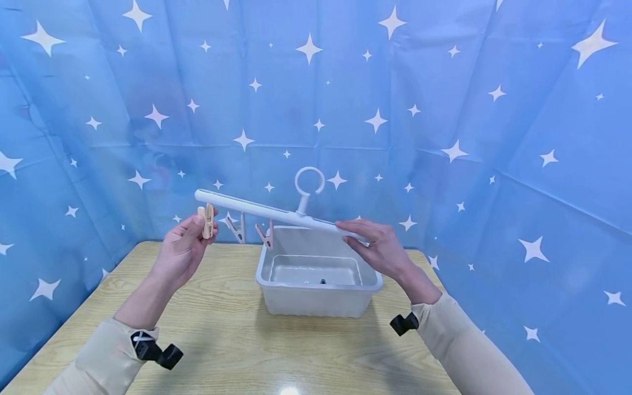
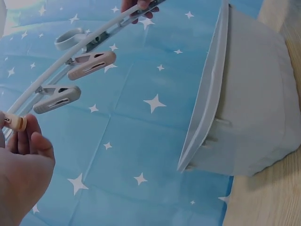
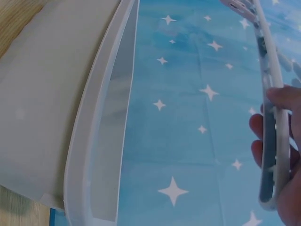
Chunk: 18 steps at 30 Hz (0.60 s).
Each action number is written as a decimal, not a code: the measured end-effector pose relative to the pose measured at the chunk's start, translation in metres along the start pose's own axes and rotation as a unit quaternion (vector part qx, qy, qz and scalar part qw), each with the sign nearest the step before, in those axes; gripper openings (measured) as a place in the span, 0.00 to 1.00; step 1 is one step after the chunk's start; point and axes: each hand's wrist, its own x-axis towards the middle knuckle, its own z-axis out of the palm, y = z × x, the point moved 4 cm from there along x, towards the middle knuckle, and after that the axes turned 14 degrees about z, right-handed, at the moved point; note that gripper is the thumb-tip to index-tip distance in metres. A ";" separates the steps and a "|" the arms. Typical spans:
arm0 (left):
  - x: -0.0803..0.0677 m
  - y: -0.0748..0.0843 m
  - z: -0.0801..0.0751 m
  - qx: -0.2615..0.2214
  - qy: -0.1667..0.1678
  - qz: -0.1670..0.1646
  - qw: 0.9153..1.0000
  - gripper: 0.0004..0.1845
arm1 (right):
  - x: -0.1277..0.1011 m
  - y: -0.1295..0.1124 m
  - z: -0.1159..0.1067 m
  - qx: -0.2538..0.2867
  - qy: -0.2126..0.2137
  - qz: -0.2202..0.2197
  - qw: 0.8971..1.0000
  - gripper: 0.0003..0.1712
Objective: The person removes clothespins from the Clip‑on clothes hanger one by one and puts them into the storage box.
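Both sleeves fill the bottom of the head view. Left hand (image 1: 182, 249) pinches a peg (image 1: 206, 220) at the rack's (image 1: 257, 209) left end, mid-frame. Right hand (image 1: 382, 249) grips the rack's right end, fingers curled. Two more pegs (image 1: 252, 230) hang above the tub (image 1: 318, 274) on the table (image 1: 232, 334).

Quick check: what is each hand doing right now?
Left hand: pinches the end clothespin on the clip hanger.
Right hand: grips the clip hanger's bar at its other end.
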 end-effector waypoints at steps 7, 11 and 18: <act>-0.002 0.003 0.000 0.147 0.053 0.026 0.987 0.17 | 0.001 -0.002 -0.001 0.004 0.001 -0.013 1.000 0.24; -0.002 0.007 0.000 0.246 0.081 0.032 0.965 0.19 | 0.001 -0.003 -0.001 0.003 -0.003 -0.012 1.000 0.24; -0.004 0.009 0.002 0.305 0.107 0.075 0.943 0.18 | 0.001 -0.003 -0.001 -0.001 -0.013 -0.007 1.000 0.24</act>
